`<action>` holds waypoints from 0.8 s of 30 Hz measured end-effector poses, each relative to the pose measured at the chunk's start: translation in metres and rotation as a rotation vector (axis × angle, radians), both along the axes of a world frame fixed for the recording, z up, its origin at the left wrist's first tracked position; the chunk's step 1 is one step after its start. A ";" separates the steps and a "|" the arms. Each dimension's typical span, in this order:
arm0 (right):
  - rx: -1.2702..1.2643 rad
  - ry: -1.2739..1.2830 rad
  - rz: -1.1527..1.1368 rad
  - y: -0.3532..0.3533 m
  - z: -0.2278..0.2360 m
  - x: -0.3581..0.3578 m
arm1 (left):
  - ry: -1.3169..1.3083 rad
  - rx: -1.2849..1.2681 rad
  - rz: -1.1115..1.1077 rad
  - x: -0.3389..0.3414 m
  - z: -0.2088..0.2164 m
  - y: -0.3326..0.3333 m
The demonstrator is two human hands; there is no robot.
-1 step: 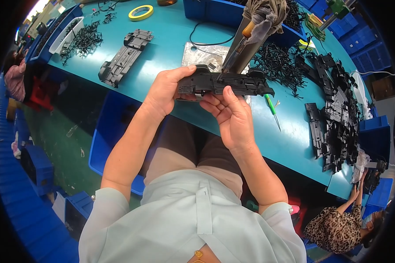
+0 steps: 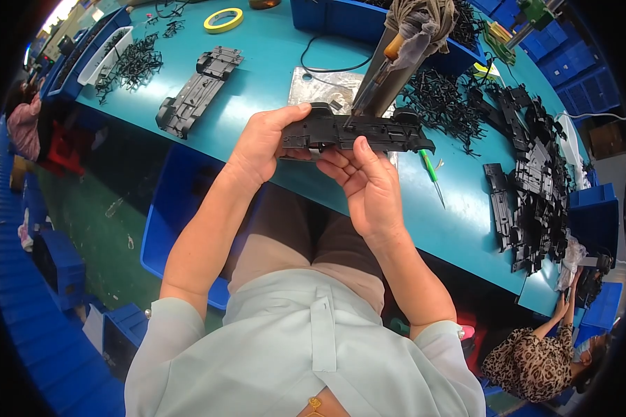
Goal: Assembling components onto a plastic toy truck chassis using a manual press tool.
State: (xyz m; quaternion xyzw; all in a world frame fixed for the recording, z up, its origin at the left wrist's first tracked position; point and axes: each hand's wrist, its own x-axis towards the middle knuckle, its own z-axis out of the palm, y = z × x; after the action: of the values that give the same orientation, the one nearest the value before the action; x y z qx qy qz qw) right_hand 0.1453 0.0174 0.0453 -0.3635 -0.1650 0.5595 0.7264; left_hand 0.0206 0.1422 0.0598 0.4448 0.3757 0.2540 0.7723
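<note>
Both my hands hold a black plastic toy-car chassis (image 2: 368,132) level above the near edge of the bench. My left hand (image 2: 261,139) is closed around its left end, thumb on top. My right hand (image 2: 368,181) grips the near long side, the thumb pressed on the edge and the fingers underneath, partly hidden. A thin metal rod (image 2: 372,90) slants down to the middle of the chassis; its tip appears to touch it. The rod has an orange-brown handle (image 2: 394,47) bound with grey cloth (image 2: 428,24) to a slanting metal post (image 2: 389,76). A metal plate (image 2: 309,87) lies behind.
Another chassis (image 2: 202,90) lies on the teal bench (image 2: 271,52) at left. A green-handled screwdriver (image 2: 431,168) is right of my hands. More chassis (image 2: 532,174) pile up at far right, with small black parts (image 2: 442,104) nearer. Yellow tape (image 2: 222,21) sits behind. A co-worker (image 2: 539,361) works at lower right.
</note>
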 end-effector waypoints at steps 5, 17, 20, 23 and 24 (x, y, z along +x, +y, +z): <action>-0.015 -0.010 -0.013 0.001 0.002 -0.001 | 0.007 -0.007 0.002 0.000 -0.002 0.002; -0.016 0.010 -0.005 0.001 0.003 -0.001 | 0.016 -0.016 0.025 0.002 -0.001 0.000; -0.014 0.016 0.001 0.002 0.001 -0.001 | 0.018 -0.017 0.028 0.001 -0.002 0.001; -0.015 0.017 -0.004 0.000 0.003 0.000 | 0.012 -0.015 0.011 0.003 -0.001 0.000; -0.016 0.015 -0.006 0.000 0.003 0.000 | 0.010 -0.016 0.010 0.003 -0.001 0.001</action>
State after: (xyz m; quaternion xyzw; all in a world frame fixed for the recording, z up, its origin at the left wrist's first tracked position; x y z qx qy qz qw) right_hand 0.1453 0.0177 0.0488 -0.3657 -0.1542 0.5614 0.7262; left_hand 0.0236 0.1428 0.0590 0.4380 0.3840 0.2525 0.7726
